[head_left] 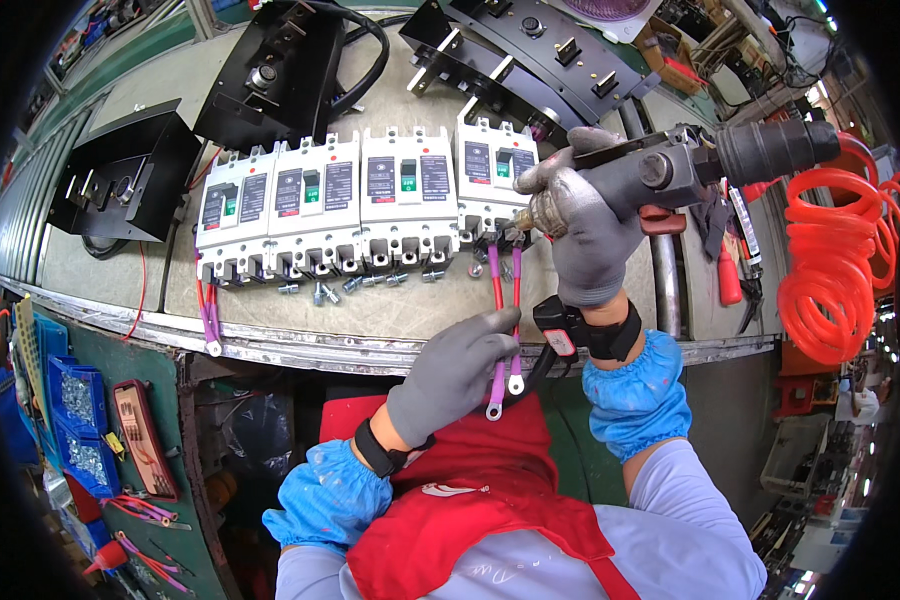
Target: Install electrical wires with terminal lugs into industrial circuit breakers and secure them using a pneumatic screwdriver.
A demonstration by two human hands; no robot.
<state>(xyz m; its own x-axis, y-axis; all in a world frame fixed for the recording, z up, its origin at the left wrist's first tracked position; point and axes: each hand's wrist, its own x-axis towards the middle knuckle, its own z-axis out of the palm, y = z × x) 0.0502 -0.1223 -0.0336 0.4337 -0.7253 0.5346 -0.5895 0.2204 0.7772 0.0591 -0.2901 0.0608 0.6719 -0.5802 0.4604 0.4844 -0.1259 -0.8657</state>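
A black air impact wrench (660, 172) with a red trigger is in my right hand (595, 240), the gloved fingers wrapped round its front end. Its brass-coloured nose (542, 215) is at the lower terminals of the rightmost white circuit breaker (497, 165). Two short red cables (498, 292) with purple sleeves and ring lugs hang from those terminals. Below them my left hand (450, 372), in a grey glove, is closed with its fingertips on the cables. Several similar circuit breakers (408, 185) stand in a row to the left, with green toggles.
Loose bolts (325, 292) lie along the bench's front. Black metal housings (270, 75) stand behind the breakers and at the far left (120, 180). An orange coiled hose (825, 275) hangs at the right. Blue parts bins (82, 415) and a phone (145, 440) are at lower left.
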